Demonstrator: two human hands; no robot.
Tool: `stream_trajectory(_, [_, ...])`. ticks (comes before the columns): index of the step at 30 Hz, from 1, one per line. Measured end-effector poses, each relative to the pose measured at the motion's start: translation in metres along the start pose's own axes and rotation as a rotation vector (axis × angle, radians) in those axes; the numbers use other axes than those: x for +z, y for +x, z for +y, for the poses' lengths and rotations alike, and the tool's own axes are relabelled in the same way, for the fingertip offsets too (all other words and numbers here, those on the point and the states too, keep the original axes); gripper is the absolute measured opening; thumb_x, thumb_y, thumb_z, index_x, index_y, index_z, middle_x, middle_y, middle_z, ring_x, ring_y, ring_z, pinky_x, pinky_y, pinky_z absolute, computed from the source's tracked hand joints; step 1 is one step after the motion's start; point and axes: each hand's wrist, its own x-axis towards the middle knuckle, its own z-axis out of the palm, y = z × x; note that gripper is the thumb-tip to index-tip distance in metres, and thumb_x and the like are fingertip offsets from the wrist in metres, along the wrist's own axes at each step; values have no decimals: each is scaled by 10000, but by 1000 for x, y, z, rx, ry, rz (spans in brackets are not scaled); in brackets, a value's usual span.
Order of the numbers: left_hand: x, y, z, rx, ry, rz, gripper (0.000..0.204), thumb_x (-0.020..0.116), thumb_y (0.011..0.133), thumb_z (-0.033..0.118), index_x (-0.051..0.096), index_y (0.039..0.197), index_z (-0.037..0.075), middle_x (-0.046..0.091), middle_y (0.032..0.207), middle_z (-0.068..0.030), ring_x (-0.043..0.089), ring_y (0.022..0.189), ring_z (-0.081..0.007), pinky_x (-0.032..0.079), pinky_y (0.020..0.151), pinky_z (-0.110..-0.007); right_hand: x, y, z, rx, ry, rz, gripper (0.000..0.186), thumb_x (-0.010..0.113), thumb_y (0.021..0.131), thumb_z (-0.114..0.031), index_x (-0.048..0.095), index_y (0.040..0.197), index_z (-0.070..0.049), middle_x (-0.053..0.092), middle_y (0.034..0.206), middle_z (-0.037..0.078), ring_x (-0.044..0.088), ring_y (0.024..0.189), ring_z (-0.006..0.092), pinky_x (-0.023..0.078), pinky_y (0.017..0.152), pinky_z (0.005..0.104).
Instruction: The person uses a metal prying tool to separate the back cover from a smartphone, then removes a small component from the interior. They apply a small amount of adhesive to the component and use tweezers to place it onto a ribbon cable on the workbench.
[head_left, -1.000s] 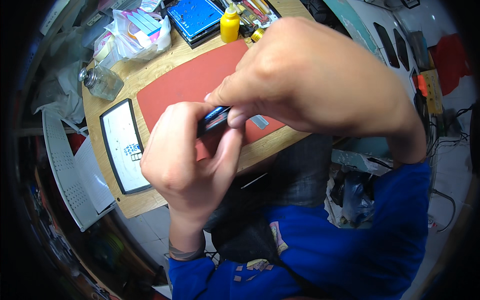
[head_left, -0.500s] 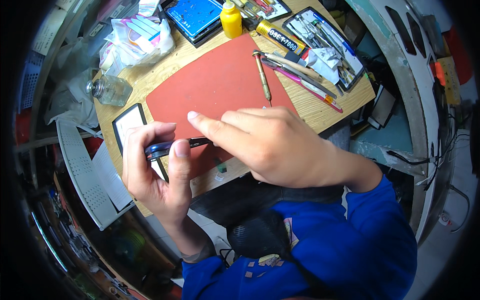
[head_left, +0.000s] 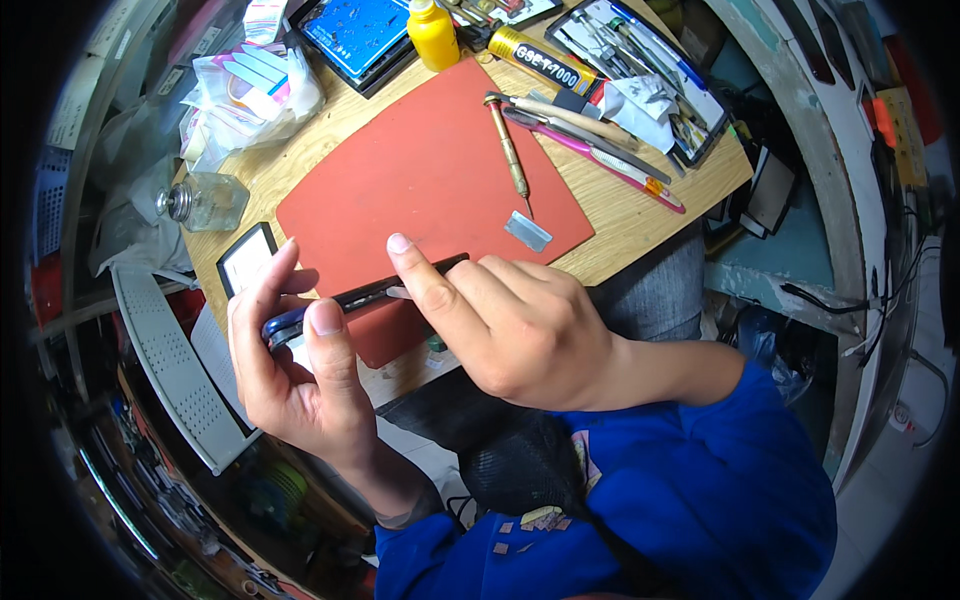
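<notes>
My left hand [head_left: 305,392] pinches the smartphone [head_left: 363,294]; I can't tell what the half-curled right hand [head_left: 528,330] grips. A slack pinch could drop it.

One second ago, both hands were meeting near the middle of the frame; now the right hand [head_left: 530,330] is lower, and the left hand [head_left: 300,375] is more to the lower left, its fingers more opened around the dark phone-like device [head_left: 358,297]. The brass screwdriver [head_left: 510,155], covered then, has come into view — upper centre. The grey plate [head_left: 528,231], almost hidden half a second ago, shows fully again.
</notes>
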Motion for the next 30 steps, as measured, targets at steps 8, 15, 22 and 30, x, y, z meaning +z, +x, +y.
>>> stream_trajectory(8, [3,-3,7,-70,64,56,451,729,985,184,689,1351,-77,721,1130,-153,645,926,-165,533,865,-306,4,6,-6,44,-14,-7,573,660,840,-4,647,1400,114,521,755,46,586,608,155,528,550,300])
stream_trajectory(15, [-5,-3,0,-54,14,23,452,656,994,177,684,1364,-82,731,1174,-177,684,1013,-193,559,926,-324,0,10,4,-78,-53,-59,554,674,836,-42,689,1378,70,495,725,20,567,614,135,503,549,272])
stream_trajectory(22, [-3,-3,1,-62,-10,32,485,653,981,188,673,1378,-90,726,1179,-199,713,1062,-229,606,929,-370,-2,13,10,-140,-83,-67,545,683,831,-64,707,1363,54,474,711,3,548,605,128,455,517,266])
stream_trajectory(30, [-3,-1,-6,-138,-21,108,515,639,988,216,661,1390,-106,734,1193,-231,737,1010,-240,618,915,-369,-17,-11,18,-3,15,-66,529,665,837,-1,703,1362,55,493,710,25,567,583,151,472,516,303])
